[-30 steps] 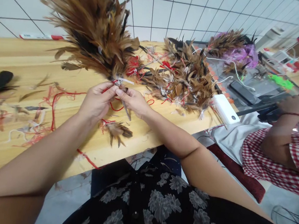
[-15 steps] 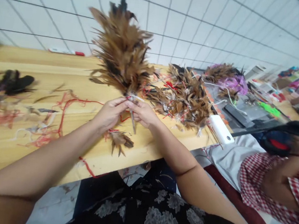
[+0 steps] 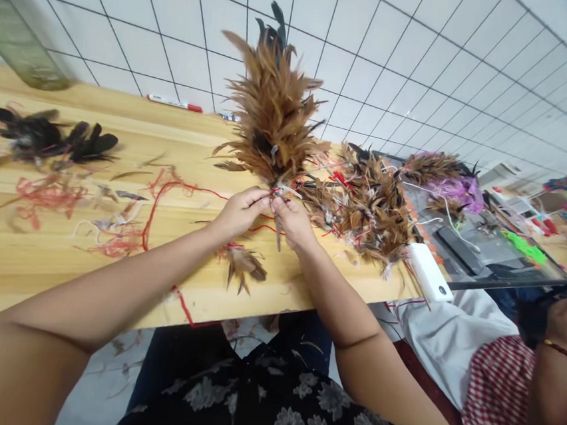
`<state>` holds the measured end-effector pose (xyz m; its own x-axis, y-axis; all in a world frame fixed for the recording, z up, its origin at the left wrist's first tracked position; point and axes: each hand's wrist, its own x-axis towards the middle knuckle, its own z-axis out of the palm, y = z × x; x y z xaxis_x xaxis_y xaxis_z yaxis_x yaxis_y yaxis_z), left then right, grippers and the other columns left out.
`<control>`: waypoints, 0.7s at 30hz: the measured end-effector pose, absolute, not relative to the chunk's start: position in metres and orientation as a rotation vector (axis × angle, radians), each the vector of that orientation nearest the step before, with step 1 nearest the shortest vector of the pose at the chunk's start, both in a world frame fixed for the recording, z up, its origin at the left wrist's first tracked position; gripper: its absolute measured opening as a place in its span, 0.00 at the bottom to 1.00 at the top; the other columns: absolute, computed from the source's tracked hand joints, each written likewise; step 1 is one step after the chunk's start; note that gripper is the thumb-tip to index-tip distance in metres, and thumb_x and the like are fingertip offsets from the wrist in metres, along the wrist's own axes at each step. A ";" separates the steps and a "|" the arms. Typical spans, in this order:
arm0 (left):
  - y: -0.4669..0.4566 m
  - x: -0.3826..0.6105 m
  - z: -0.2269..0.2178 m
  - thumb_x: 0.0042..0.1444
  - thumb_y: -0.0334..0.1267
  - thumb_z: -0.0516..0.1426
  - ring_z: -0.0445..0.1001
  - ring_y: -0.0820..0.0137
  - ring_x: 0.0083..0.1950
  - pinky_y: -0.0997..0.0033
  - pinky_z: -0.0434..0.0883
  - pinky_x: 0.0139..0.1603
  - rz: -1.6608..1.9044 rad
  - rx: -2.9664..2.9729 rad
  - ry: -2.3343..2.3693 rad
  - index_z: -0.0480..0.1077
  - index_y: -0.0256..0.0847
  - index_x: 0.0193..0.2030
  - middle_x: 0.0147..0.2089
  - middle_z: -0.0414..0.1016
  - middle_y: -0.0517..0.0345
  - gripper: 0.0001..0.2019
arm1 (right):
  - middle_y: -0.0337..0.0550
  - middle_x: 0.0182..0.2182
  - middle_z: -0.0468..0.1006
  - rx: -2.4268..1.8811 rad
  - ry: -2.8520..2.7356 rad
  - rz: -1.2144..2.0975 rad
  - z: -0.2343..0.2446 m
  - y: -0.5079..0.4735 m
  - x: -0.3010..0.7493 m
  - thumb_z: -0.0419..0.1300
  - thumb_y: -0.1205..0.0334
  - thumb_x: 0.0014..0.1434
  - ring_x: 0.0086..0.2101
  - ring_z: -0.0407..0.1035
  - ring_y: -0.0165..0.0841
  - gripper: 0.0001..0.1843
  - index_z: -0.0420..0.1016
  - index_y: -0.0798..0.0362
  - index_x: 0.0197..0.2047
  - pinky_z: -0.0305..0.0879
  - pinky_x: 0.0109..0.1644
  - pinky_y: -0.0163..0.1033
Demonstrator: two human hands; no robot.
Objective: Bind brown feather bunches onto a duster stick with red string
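A bushy bundle of brown and black feathers (image 3: 275,115), like a feather duster, stands up above my hands over the table. My left hand (image 3: 243,212) pinches at its bound base, and my right hand (image 3: 290,218) closes round the same spot from the other side. A thin stick (image 3: 278,235) shows below my fingers. Red yarn (image 3: 156,203) runs from the base leftward across the table and back toward the front edge. Just under my hands lies a small tuft of feathers (image 3: 243,265).
To the right lie a heap of brown feathers (image 3: 371,211) and a white power bank-like block (image 3: 429,272). Black feathers (image 3: 45,136) and red yarn scraps (image 3: 49,193) lie left. A marker (image 3: 174,103) and a bottle (image 3: 21,44) are by the tiled wall. Another person's arm (image 3: 561,373) is at right.
The view has swung left, so the scene sits farther right and the bottle has come into sight. Both hands stay together at the feather bundle's base.
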<state>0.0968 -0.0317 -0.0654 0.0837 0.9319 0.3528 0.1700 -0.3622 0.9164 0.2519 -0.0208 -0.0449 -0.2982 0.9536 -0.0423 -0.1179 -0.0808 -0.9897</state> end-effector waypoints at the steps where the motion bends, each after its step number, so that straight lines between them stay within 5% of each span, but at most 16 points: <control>1: -0.032 0.097 -0.065 0.64 0.52 0.58 0.79 0.55 0.55 0.54 0.73 0.65 1.340 1.698 1.139 0.82 0.41 0.47 0.49 0.83 0.48 0.18 | 0.32 0.21 0.64 -1.006 -1.299 1.481 -0.044 -0.021 0.251 0.64 0.56 0.67 0.28 0.55 0.26 0.22 0.65 0.52 0.23 0.55 0.36 0.33; 9: -0.045 0.099 -0.057 0.68 0.40 0.55 0.81 0.62 0.46 0.62 0.77 0.54 1.393 2.044 1.285 0.81 0.41 0.45 0.44 0.83 0.51 0.12 | 0.34 0.27 0.66 -1.038 -1.264 1.267 -0.047 -0.015 0.252 0.63 0.65 0.66 0.34 0.61 0.28 0.17 0.66 0.52 0.25 0.59 0.47 0.34; 21: -0.046 0.102 -0.054 0.65 0.34 0.59 0.80 0.65 0.42 0.65 0.76 0.47 1.485 2.122 1.393 0.80 0.43 0.43 0.43 0.84 0.54 0.07 | 0.37 0.32 0.72 -1.063 -0.994 1.362 -0.058 -0.015 0.244 0.68 0.47 0.66 0.36 0.68 0.29 0.17 0.73 0.51 0.37 0.66 0.43 0.35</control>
